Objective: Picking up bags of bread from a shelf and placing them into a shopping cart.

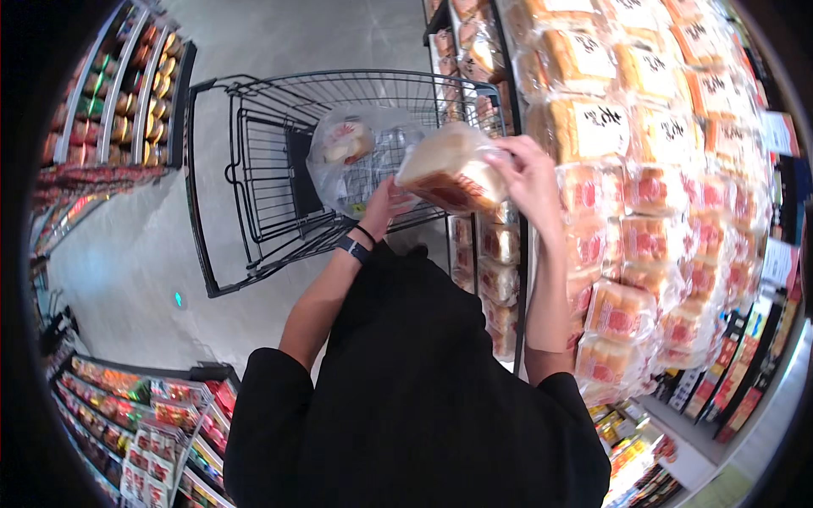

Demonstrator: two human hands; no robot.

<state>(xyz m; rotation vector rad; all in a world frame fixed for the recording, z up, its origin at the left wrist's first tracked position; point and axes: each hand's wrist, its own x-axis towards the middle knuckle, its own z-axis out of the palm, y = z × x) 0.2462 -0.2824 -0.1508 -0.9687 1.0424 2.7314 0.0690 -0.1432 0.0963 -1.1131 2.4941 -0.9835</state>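
Observation:
A loaf of bread in a clear plastic wrapper (448, 168) is held up between both hands, over the right part of a wire shopping cart (267, 184). My right hand (524, 174) pinches the wrapper at the loaf's right side. At its lower left, my left hand (389, 202) touches the loaf; whether it also holds the translucent plastic bag beneath it, I cannot tell. That bag (327, 181) lies open in the cart, with another wrapped bread item (347, 142) seen in or through it.
Stacked wrapped loaves (587, 130) fill a display close on my right, with more on shelves (500, 279) beneath its edge. Shelves of packaged goods (120, 95) stand at the upper left, others (159, 416) at the lower left. Grey floor (127, 273) shows left of the cart.

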